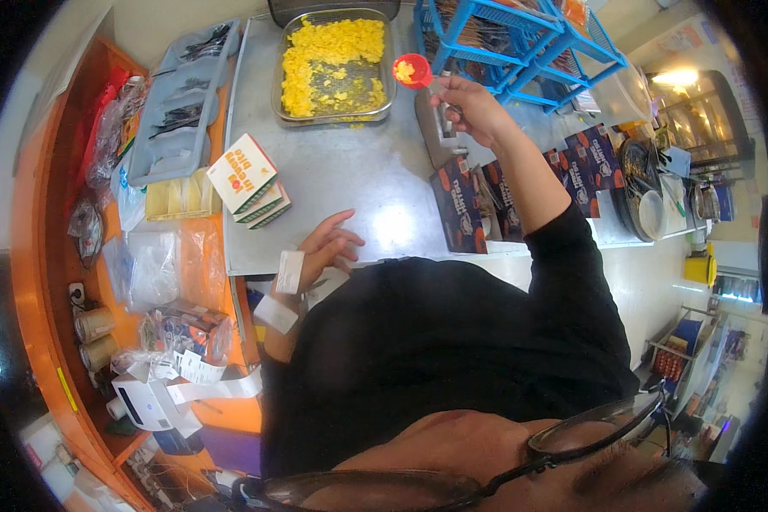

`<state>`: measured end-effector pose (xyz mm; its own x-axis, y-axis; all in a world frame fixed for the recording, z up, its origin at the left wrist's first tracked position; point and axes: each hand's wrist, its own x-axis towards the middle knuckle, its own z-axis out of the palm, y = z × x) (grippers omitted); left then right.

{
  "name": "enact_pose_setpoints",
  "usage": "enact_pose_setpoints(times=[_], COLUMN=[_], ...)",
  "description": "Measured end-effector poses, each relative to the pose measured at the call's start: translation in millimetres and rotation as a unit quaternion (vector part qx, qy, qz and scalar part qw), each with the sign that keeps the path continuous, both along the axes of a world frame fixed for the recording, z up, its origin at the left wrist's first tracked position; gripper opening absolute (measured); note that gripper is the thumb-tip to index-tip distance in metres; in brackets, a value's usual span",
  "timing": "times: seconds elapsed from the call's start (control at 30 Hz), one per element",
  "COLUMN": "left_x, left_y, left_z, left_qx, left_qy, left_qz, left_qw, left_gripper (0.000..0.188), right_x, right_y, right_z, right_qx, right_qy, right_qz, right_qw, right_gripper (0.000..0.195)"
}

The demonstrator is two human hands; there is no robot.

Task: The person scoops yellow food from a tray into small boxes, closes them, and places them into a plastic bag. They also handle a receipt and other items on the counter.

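My right hand (470, 109) grips the handle of a red measuring scoop (415, 72) with some yellow crumbled food in its bowl. The scoop is held just to the right of a metal mesh tray (393, 96). Yellow crumbled food, perhaps scrambled egg (333, 38), covers the tray's far part and sides, while bare mesh shows in its middle. My left hand (329, 246) holds nothing, its fingers apart over the near edge of the steel table (333, 173). Two white slips (289, 272) lie against that wrist and forearm. Stacked white printed cartons (246, 176) stand beyond it to the left.
Blue plastic racks (486, 51) rise at the far right. Dark printed boxes (459, 208) stand below my right forearm. A grey cutlery organizer (176, 109) with black utensils is at left. A receipt printer (150, 403) with paper strips sits on the orange counter (230, 413).
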<state>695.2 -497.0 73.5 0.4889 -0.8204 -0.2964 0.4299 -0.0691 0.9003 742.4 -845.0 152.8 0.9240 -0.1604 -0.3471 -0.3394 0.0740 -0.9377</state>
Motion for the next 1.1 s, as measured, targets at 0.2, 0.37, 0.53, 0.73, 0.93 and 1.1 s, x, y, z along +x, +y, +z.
enact_pose_setpoints(times=[0.2,0.37,0.53,0.73,0.93,1.1], left_x=[0,31,61,69,55,45], left_y=[66,55,34,42,64,96], left_z=[-25,-19,-14,-25,-20,-37], left_qx=[-0.019,-0.012,0.001,-0.032,-0.009,0.002], left_qy=[0.059,0.047,0.007,-0.008,0.029,0.068], left_qz=[0.114,0.044,-0.01,-0.018,0.015,0.097], left_qw=[0.992,0.998,1.0,0.999,0.999,0.993], left_gripper=[0.056,0.057,0.056,0.056,0.055,0.057], right_x=[-58,-155,-187,-130,37,191], right_y=[-7,9,45,12,37,28], right_z=[-30,-69,-95,-66,-26,-110], right_qx=[-0.024,-0.585,-0.579,-0.327,-0.631,-0.756], right_qy=[-0.02,-0.071,0.109,-0.007,-0.047,-0.048], right_qz=[-0.116,-0.143,-0.098,-0.182,0.082,0.12], right_qw=[0.993,0.795,0.802,0.927,0.77,0.642], right_gripper=[0.025,0.023,0.027,0.023,0.029,0.019])
